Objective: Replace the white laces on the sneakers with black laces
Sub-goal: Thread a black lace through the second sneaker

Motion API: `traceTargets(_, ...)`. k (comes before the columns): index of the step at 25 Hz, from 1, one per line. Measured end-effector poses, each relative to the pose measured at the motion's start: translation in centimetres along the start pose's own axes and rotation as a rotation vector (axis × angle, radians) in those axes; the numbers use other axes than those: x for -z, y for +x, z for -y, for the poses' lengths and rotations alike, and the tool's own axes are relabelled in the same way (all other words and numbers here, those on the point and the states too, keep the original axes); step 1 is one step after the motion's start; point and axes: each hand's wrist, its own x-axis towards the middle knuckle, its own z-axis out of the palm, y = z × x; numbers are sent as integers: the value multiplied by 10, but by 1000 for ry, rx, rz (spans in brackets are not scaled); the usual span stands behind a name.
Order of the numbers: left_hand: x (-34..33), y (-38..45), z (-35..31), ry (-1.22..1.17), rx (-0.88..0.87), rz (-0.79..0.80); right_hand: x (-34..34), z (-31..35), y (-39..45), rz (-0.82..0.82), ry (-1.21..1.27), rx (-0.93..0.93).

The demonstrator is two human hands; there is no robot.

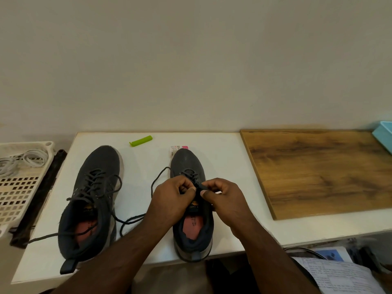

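At frame centre, the left hand [172, 195] and right hand [222, 196] each pinch the black lace [156, 182] over the right sneaker [191, 209], apparently lacing its upper eyelets. Next likely calls for threading onward. White laces [23, 160] lie in the tray [19, 196], far left.

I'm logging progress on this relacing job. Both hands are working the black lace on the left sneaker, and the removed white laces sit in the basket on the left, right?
Not quite: the head view shows the left hand and right hand pinching the black lace on the right sneaker, not the left sneaker. The white laces do sit in the basket on the left.
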Motion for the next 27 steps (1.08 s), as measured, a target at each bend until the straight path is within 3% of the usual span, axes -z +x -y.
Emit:
traceTargets(10, 7, 7, 5, -147, 103, 92, 10, 11, -1, 153, 281, -159)
traceTargets(17, 12, 7, 6, -258, 169, 165, -3, -1, 1, 8, -157, 78)
traceTargets(27, 4, 2, 6, -89, 16, 97, -4, -4, 6, -6, 27, -72)
